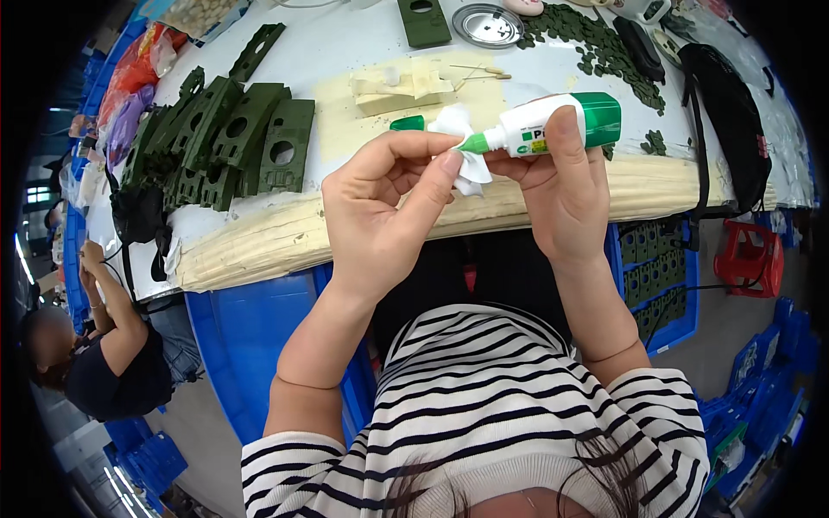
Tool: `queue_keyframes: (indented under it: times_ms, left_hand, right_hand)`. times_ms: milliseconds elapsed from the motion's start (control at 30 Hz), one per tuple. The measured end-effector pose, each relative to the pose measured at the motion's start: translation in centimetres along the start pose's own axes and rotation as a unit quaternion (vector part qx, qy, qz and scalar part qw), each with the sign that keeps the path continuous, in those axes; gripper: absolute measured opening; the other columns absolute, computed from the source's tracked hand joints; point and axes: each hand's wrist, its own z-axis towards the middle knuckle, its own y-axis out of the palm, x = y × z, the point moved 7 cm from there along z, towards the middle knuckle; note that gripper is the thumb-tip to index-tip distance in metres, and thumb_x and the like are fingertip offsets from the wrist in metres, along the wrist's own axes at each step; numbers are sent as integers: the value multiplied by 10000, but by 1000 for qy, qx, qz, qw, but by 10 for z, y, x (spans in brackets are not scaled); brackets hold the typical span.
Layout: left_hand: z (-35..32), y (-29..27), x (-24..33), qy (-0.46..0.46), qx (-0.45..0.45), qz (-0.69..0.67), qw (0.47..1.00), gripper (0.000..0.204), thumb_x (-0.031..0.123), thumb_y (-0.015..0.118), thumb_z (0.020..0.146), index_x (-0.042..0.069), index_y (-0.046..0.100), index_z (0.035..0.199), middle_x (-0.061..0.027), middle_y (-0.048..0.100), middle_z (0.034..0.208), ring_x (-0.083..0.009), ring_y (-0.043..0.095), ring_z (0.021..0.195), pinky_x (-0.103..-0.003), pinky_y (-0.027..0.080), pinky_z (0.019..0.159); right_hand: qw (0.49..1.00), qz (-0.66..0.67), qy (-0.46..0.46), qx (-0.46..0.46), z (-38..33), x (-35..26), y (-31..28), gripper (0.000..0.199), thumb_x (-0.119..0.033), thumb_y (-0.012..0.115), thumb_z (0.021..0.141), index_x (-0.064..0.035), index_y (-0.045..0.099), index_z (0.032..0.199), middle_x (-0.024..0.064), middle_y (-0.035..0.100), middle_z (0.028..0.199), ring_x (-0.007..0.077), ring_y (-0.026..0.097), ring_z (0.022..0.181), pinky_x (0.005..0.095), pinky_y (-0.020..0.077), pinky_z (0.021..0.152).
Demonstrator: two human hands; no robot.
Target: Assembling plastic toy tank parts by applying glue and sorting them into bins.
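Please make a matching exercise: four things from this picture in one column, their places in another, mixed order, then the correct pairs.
1. white plastic glue bottle with green base
2. white tissue piece
3. round silver metal lid
4. dark green plastic frames with round holes

A. far table edge
B. right hand's grip
C. stacked at table's left
D. left hand's fingertips, at the nozzle

Pairs: 1-B, 2-D, 3-A, 4-C

The tip of the glue bottle (553,123) is covered by the white tissue (462,142), which is itself partly hidden behind the left hand (384,207). The bottle's underside is concealed by the right hand (557,194). The metal dish (488,24) is cut off by the top edge
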Motion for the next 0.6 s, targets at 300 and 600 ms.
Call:
queue_keyframes:
  times_ms: [300,600]
  left_hand:
    - [-5,3,-22,-80,16,-160,984,152,32,629,888,-68,625,1003,-104,667,875,-116,636,767,-234,540,660]
    - [-5,4,-18,-26,36,-96,994,161,64,624,905,-51,632,1016,-95,668,875,-116,630,748,-240,531,663]
  right_hand:
    - [991,107,85,9,-8,25,-9,467,-426,464,980,13,576,1094,130,671,982,197,686,869,326,589,773]
    - [997,63,43,31,-6,21,-7,439,-406,469,982,8,575,1080,141,670,982,211,686,876,337,591,762]
